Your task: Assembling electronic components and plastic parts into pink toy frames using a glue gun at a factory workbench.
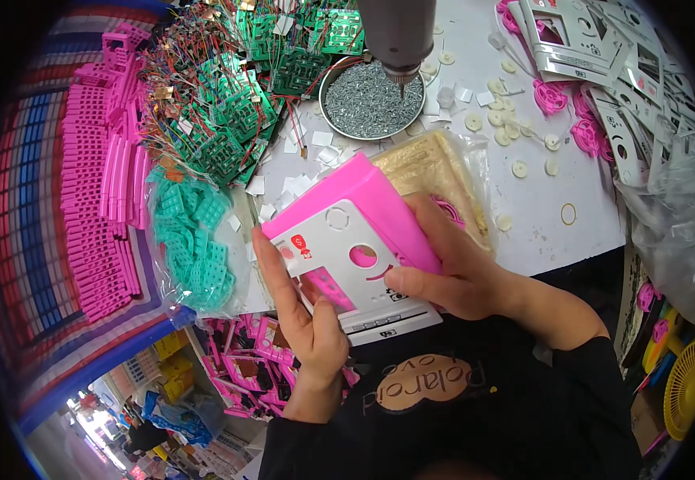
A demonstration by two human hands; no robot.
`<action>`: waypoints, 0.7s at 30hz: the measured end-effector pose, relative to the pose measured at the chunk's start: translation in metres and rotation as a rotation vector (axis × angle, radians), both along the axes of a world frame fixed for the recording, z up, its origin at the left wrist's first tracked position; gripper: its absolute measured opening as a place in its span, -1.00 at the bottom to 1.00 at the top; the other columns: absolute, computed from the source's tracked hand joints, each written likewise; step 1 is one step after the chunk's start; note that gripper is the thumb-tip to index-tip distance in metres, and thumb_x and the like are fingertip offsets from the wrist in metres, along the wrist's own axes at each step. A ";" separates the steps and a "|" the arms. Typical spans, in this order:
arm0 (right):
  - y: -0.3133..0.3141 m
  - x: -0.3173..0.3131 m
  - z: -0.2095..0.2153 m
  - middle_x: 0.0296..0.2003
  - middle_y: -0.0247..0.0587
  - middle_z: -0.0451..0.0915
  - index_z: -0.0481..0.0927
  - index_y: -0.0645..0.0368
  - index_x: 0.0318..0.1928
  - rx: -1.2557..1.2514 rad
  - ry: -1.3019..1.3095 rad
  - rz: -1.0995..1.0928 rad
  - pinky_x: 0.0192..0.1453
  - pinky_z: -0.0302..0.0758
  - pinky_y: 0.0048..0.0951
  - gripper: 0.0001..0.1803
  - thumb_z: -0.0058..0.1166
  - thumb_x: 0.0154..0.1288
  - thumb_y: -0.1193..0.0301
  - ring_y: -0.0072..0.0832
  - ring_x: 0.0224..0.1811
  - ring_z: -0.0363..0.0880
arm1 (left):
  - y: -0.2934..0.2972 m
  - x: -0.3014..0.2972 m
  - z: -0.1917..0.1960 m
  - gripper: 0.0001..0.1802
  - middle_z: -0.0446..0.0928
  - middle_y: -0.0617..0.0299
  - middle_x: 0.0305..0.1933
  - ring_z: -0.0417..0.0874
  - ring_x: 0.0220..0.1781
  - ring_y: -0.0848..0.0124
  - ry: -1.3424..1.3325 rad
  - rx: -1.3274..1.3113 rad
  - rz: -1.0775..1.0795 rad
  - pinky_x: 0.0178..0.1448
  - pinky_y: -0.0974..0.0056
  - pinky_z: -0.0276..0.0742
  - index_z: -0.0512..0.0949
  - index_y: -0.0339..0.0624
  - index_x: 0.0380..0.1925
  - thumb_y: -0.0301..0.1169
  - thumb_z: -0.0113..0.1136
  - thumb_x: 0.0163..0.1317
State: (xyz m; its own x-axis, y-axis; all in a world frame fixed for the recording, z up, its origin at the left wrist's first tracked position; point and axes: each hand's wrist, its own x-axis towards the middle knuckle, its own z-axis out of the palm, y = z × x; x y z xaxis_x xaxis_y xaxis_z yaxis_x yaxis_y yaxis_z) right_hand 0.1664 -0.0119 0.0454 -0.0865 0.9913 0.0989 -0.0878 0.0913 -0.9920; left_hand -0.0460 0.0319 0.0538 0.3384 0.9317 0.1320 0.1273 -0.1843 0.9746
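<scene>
Between my hands is a pink plastic housing (339, 182) with a white front panel (333, 240) lying over it, tilted, above the table's near edge. The panel has a rectangular window, a round hole and a small red print. My left hand (313, 328) grips the lower left side, thumb on the panel near the window. My right hand (451, 264) is closed around the right side, its thumb pressing the panel beside the round hole. Whether panel and housing are fastened together I cannot tell. Above them hangs a grey electric screwdriver (399, 40), its bit pointing down, touched by neither hand.
A round metal bowl of screws (373, 100) stands behind. Green wired circuit boards (239, 104), teal plastic parts (191, 240) and stacked pink parts (91, 184) fill the left. White panels (635, 88) and pink cords (551, 98) pile up right. Pink assemblies (251, 360) lie below the edge.
</scene>
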 end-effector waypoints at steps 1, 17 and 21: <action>0.000 -0.002 0.000 -0.04 -0.09 0.41 0.25 0.33 0.30 -0.014 0.025 0.005 0.12 0.42 -0.29 -0.39 0.18 0.45 0.27 -0.37 0.01 0.47 | -0.001 -0.001 0.002 0.01 -0.25 -0.01 0.74 -0.18 0.74 0.20 0.012 0.011 0.002 0.69 0.11 -0.18 -0.13 -0.35 0.62 -0.74 -0.20 0.04; 0.000 -0.031 -0.008 0.16 -0.19 0.40 0.09 0.30 0.45 -0.136 0.549 0.120 0.33 0.40 -0.39 -0.24 0.24 0.40 0.44 -0.50 0.24 0.39 | 0.007 -0.018 0.016 -0.01 -0.20 -0.07 0.73 -0.27 0.76 0.11 0.078 0.061 0.007 0.71 0.06 -0.39 -0.01 -0.39 0.59 -0.73 -0.19 0.00; 0.001 -0.033 -0.019 0.23 -0.19 0.39 0.06 0.27 0.48 -0.196 0.668 0.133 0.37 0.39 -0.39 -0.23 0.20 0.43 0.48 -0.52 0.30 0.39 | 0.000 -0.017 0.018 -0.03 -0.07 -0.09 0.69 -0.03 0.70 0.16 0.250 0.198 0.049 0.69 0.10 -0.20 -0.11 -0.36 0.61 -0.76 -0.18 0.09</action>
